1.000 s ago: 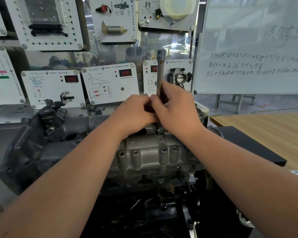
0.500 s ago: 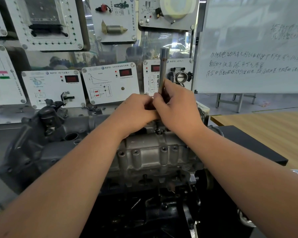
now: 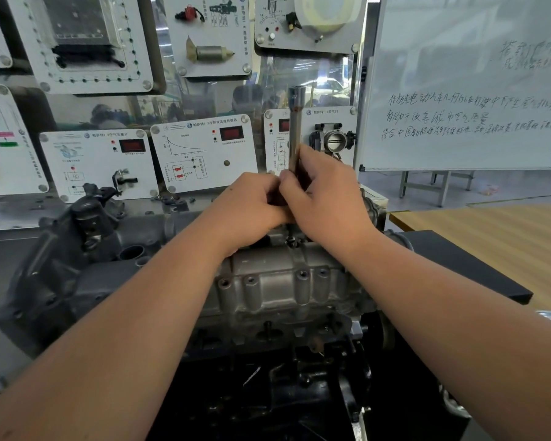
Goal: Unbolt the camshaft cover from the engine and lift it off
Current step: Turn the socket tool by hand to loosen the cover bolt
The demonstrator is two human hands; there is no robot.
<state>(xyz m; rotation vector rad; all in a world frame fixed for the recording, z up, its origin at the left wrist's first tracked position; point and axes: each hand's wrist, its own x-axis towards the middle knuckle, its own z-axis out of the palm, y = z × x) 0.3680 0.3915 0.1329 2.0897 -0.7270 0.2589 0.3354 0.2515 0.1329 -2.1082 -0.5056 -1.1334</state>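
Both hands, left hand [image 3: 252,202] and right hand [image 3: 325,192], have a closed grip on the upright wrench [image 3: 295,135]; tilted, it could slip off the bolt [image 3: 290,240] on the cover [image 3: 287,275].

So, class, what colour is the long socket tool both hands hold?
Silvery grey metal tool, rust-stained; head view.

Engine [image 3: 140,265] sat centre, camshaft cover [image 3: 287,281] on top, toward 3 o'clock end. Both hands met above cover's far edge: left hand [image 3: 252,205] at 9 o'clock of right hand [image 3: 328,198], touching. Socket extension bar [image 3: 295,132] stood upright between them, rising toward 12 o'clock. Sensor panels [image 3: 204,151] stood behind engine. Whiteboard [image 3: 471,81] at 2 o'clock, behind wooden table [image 3: 506,237], which lay at 3 o'clock of engine.
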